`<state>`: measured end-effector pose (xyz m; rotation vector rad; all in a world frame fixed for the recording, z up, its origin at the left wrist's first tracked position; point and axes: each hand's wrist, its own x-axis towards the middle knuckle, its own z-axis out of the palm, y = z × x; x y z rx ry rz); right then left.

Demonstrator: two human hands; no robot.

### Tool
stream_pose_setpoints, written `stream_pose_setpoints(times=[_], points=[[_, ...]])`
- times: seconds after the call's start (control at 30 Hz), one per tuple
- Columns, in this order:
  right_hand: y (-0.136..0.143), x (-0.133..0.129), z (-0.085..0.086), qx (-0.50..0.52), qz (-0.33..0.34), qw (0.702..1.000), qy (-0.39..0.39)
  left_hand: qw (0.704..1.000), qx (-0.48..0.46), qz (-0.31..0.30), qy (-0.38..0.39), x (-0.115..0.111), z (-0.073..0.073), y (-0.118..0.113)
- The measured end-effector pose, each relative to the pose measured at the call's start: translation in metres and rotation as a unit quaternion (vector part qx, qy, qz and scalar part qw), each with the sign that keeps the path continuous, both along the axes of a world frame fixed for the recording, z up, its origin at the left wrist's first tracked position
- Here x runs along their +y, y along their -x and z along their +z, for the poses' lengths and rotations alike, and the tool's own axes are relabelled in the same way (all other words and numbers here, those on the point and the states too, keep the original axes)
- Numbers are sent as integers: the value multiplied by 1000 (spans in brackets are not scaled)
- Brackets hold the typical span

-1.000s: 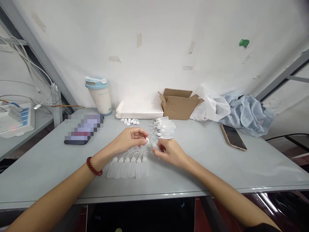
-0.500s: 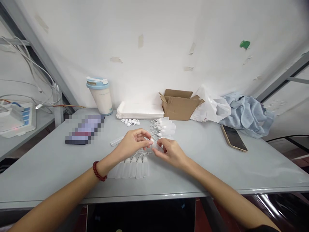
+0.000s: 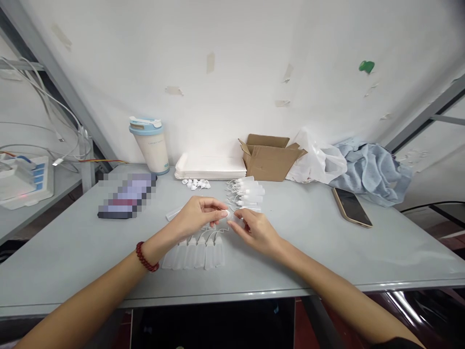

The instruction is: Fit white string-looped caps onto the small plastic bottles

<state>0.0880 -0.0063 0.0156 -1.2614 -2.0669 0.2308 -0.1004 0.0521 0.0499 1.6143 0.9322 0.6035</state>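
My left hand (image 3: 203, 213) pinches a small white cap (image 3: 227, 213) between thumb and fingertips. Facing it, my right hand (image 3: 256, 228) has its fingers closed round a translucent bottle (image 3: 238, 222), partly hidden by the fingers. The cap sits at the bottle's left end; whether they are joined cannot be made out. Nearer the table's front edge, several translucent bottles (image 3: 200, 254) with thin tubes lie side by side. Behind my hands is a second group of capped bottles (image 3: 251, 191). Small white caps (image 3: 196, 184) lie in a pile, and a lone bottle (image 3: 173, 213) is partly behind my left hand.
On the grey table (image 3: 327, 257), a tumbler (image 3: 150, 148), a white stack (image 3: 210, 167), an open cardboard box (image 3: 271, 160), a plastic bag (image 3: 316, 162) and a blue cloth (image 3: 374, 169) line the wall. One phone (image 3: 351, 207) lies right; a blurred-out device (image 3: 127, 196) lies left.
My left thumb and fingertips have shifted slightly on the white cap. Both hands stay close together in nearly the same place.
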Motion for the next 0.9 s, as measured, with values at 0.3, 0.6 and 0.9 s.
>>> stream_pose_setpoints(times=[0.3, 0.6, 0.9], points=[[0, 0, 20, 196, 30, 945, 259, 999, -17, -21, -43, -4, 5, 0], [-2, 0, 24, 262, 47, 907, 325, 998, 32, -41, -35, -1, 5, 1], [-2, 1, 23, 282, 71, 899, 327, 995, 62, -63, -52, -4, 10, 2]])
